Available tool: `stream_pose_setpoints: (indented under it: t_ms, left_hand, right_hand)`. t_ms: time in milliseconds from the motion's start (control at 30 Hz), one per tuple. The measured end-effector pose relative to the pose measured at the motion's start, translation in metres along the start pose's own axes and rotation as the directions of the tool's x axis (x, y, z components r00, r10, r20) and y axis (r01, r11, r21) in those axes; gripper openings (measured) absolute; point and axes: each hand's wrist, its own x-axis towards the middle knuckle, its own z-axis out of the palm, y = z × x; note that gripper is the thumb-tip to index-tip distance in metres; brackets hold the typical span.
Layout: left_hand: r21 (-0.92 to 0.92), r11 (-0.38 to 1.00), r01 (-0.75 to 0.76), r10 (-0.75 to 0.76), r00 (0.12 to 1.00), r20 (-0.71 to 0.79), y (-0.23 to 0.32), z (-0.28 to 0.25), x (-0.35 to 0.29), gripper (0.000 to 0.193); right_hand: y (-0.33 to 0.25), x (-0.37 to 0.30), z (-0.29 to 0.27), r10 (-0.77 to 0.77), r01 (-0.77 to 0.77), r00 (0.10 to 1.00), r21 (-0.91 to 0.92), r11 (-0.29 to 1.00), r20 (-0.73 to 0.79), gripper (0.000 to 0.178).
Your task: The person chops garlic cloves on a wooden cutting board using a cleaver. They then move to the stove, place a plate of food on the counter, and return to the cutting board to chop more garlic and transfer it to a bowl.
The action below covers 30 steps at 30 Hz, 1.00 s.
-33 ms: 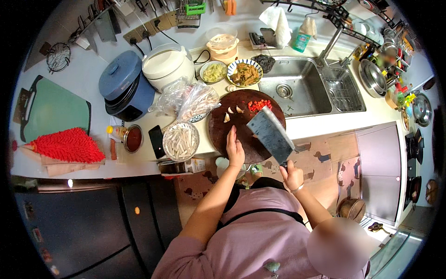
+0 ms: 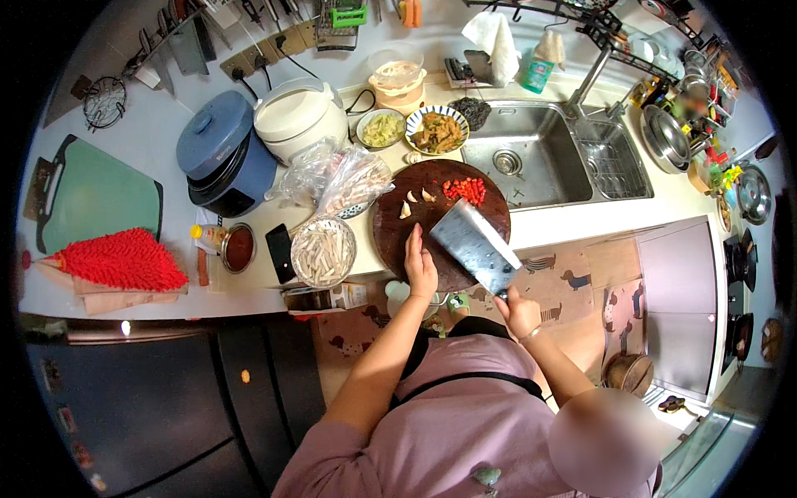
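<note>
My right hand (image 2: pixel 520 315) grips the handle of a broad cleaver (image 2: pixel 476 247). Its blade lies tilted over the near right part of a round dark wooden chopping board (image 2: pixel 390 217), and the flat side shows. At the board's near edge rests my left hand (image 2: pixel 421 264), its fingers stretched out and close to the blade's left corner. What lies under the blade is hidden. Chopped red chili (image 2: pixel 465 191) forms a pile at the far right of the board. A few garlic cloves (image 2: pixel 406 209) sit left of it.
Left of the board stand a bowl of pale strips (image 2: pixel 324 252), plastic bags (image 2: pixel 332 178), a phone (image 2: pixel 280 253) and a jar of red sauce (image 2: pixel 239 247). Behind are two food bowls (image 2: pixel 437 130) and two cookers (image 2: pixel 224 153). A steel sink (image 2: pixel 531 153) lies to the right.
The cleaver's blade has swung a little left and turned flatter, showing more of its side. My right hand shifted slightly left with it. My left hand looks unmoved.
</note>
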Motion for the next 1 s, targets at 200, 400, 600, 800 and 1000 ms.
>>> stream_pose_setpoints:
  t_ms: [200, 400, 600, 800, 1000]
  left_hand:
    - [0.033, 0.999, -0.014, 0.014, 1.000, -0.020, -0.004, -0.005, -0.005, 0.049]
    - [0.007, 0.999, -0.043, 0.043, 0.999, -0.028, -0.007, 0.002, -0.003, 0.049]
    - [-0.048, 0.999, -0.017, 0.015, 0.999, -0.033, -0.008, 0.000, -0.005, 0.049]
    - [-0.242, 0.969, 0.050, -0.076, 0.992, -0.100, -0.017, -0.002, -0.002, 0.045]
    - [-0.392, 0.912, 0.122, -0.178, 0.978, -0.109, -0.007, 0.000, 0.000, 0.044]
  right_hand:
    - [-0.001, 0.014, -0.020, -0.019, 0.012, 0.997, 0.097, 0.995, 0.069, 0.041]
    - [-0.004, 0.011, -0.025, 0.035, -0.040, 0.997, 0.065, 0.997, 0.073, 0.041]
    - [0.006, 0.025, -0.025, 0.026, -0.017, 0.988, -0.059, 0.998, 0.152, 0.044]
    - [-0.006, 0.025, -0.044, 0.015, -0.016, 1.000, 0.091, 0.996, 0.011, 0.044]
    - [0.010, 0.019, -0.016, 0.054, -0.043, 0.981, -0.066, 0.997, 0.187, 0.046]
